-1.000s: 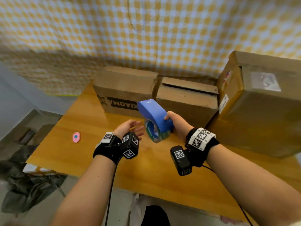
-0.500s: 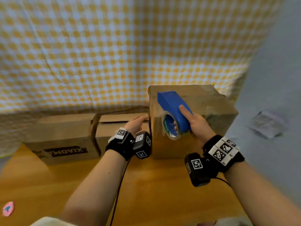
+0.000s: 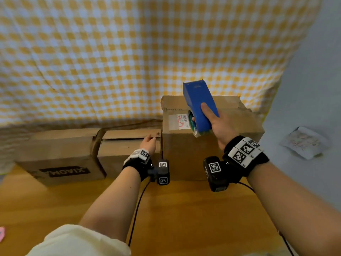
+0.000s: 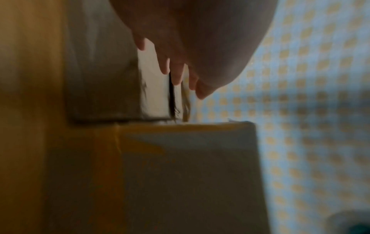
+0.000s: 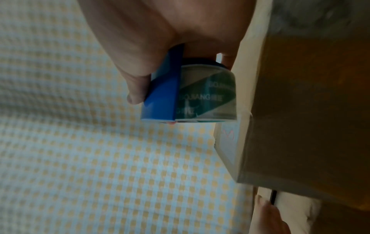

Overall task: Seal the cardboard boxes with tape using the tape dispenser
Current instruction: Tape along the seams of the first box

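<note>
Three cardboard boxes stand in a row at the back of the wooden table (image 3: 175, 209): a flat printed box (image 3: 62, 156) on the left, a low middle box (image 3: 125, 146), and a tall box (image 3: 184, 154) with a white label on the right. My right hand (image 3: 208, 113) grips the blue tape dispenser (image 3: 197, 97) with its clear tape roll (image 5: 208, 95), held tilted above the tall box's (image 5: 300, 110) top front edge. My left hand (image 3: 149, 143) rests its straight fingers (image 4: 174, 74) on the middle box's (image 4: 154, 88) top, by a dark slit near its right end.
A yellow-and-white checked cloth (image 3: 129, 61) hangs close behind the boxes. A crumpled paper packet (image 3: 304, 143) lies on the grey floor to the right. A pink object (image 3: 1, 233) sits at the table's left edge. Wrist-camera cables trail over the table.
My right hand has lifted the dispenser from in front of the tall box to above its top edge. My left hand has reached forward onto the middle box's top.
</note>
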